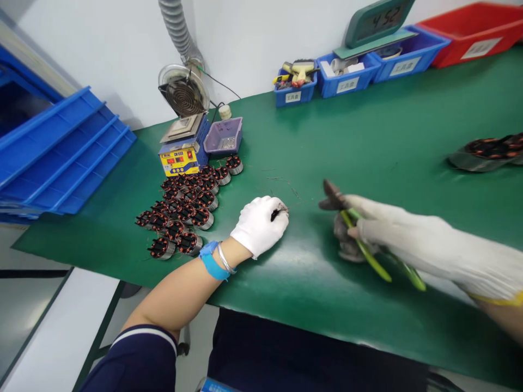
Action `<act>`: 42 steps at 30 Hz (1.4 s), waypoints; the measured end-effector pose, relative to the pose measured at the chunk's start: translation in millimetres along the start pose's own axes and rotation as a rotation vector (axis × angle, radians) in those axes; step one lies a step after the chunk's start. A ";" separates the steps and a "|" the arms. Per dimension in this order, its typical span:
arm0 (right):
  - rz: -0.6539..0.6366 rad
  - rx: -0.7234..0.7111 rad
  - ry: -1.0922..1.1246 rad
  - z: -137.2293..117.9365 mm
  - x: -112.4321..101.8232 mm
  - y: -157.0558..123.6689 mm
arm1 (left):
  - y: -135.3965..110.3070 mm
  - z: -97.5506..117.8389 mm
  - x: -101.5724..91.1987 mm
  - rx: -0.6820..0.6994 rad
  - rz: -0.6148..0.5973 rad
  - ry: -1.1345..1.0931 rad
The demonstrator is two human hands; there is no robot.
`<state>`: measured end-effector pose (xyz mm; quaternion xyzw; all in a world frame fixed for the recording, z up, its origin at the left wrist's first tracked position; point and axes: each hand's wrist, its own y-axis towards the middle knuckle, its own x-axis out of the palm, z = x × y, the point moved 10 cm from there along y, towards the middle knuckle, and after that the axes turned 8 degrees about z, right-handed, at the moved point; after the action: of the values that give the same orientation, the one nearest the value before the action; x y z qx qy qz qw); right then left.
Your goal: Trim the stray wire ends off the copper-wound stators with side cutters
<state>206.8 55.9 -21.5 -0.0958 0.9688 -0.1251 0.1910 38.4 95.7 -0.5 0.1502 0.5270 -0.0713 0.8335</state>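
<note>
My left hand [261,224], in a white glove, rests on the green bench with thumb and fingertips pinched together. A dark gap shows inside its curl; what it holds, if anything, I cannot make out. To its right, my right hand [368,220], gloved and slightly blurred, is wrapped around green-handled cutting pliers [373,260]. Their dark jaws point up and left, apart from my left hand. Thin wire scraps [292,189] lie just beyond the left fingertips. Several small motor stators [188,243] with copper windings and black cores are grouped left of that hand.
Behind the stators stand a solder pot [182,155] with a yellow panel, a purple tray [224,136] and a fume duct [177,27]. Blue tool boxes [294,97], a red bin [482,41] and a clock [378,24] line the back. More stators [486,155] sit far right.
</note>
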 end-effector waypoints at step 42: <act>-0.078 -0.012 -0.647 8.2 27.7 4.3 | -1.9 -4.8 -10.4 -0.124 0.042 -0.357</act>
<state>184.3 51.8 -39.7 -0.1688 0.8542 -0.0896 0.4836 29.3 95.1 6.6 0.0944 0.3710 -0.0469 0.9226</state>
